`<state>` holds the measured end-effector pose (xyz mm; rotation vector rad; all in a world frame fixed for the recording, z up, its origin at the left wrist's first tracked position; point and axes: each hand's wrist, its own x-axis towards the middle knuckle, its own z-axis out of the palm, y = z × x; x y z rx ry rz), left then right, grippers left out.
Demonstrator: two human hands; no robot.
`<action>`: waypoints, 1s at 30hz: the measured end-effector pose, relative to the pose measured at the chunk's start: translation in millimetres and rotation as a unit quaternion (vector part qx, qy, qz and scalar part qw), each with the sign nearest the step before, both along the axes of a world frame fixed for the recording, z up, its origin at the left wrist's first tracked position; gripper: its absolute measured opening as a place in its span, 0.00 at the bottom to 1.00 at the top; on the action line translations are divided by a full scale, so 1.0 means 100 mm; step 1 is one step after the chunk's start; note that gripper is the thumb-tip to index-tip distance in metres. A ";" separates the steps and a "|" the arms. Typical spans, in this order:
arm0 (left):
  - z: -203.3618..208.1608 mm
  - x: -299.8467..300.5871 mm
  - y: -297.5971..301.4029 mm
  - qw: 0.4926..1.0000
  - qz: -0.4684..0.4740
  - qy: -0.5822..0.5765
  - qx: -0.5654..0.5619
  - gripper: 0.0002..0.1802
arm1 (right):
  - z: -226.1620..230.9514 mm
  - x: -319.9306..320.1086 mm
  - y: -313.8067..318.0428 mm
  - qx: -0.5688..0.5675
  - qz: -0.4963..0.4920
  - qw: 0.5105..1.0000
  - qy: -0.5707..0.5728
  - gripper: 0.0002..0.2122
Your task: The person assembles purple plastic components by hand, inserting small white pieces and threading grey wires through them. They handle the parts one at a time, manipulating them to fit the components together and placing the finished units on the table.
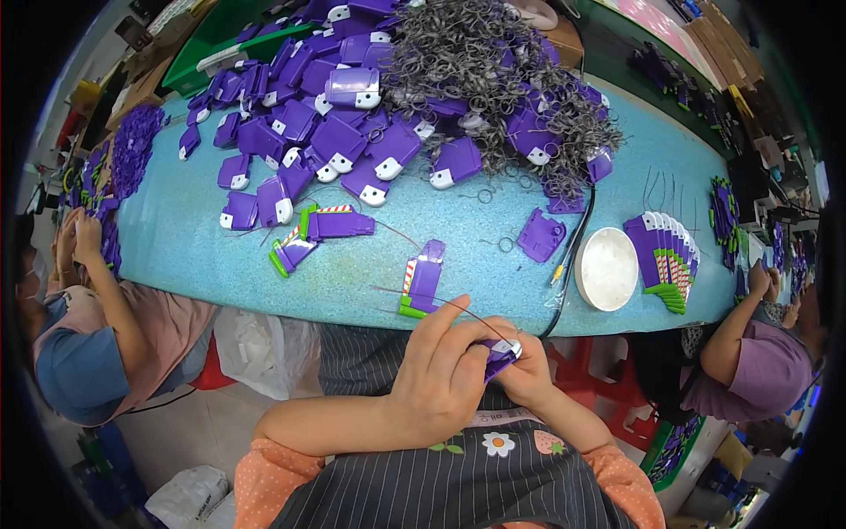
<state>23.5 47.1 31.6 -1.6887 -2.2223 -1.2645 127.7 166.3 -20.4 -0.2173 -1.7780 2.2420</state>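
Both hands meet just in front of the table's near edge, around a small purple plastic part [498,361] with a white end. My right hand [531,375] grips it from the right. My left hand [438,375] is closed against its left side, fingers curled and partly hiding it. A thin reddish wire [478,316] runs from the white end up and left, past my left fingers. Nearest to them on the table lies a purple piece [427,275] with a green edge and red-and-white stripes. Two similar striped pieces [344,225] lie further left, overlapping.
Purple parts with white ends [339,141] are heaped at the back, beside a tangle of grey wire rings [476,66]. A white bowl [606,269], a black cable [577,264] and a fanned stack of striped pieces [663,256] stand right. People sit at left [97,353] and right [749,366].
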 end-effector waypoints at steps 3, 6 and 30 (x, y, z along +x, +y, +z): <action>-0.08 -0.02 -0.04 1.000 -0.021 0.018 -0.009 0.18 | 0.03 0.02 -0.03 -0.034 -0.019 0.999 0.006 0.12; -0.01 -0.17 -0.03 0.984 -0.099 -0.143 -0.039 0.24 | 0.21 0.12 0.07 0.061 -0.041 0.996 -0.051 0.10; -0.13 -0.52 0.19 0.988 -0.055 0.081 0.118 0.27 | 0.50 0.14 0.70 0.156 -0.148 0.972 -0.094 0.36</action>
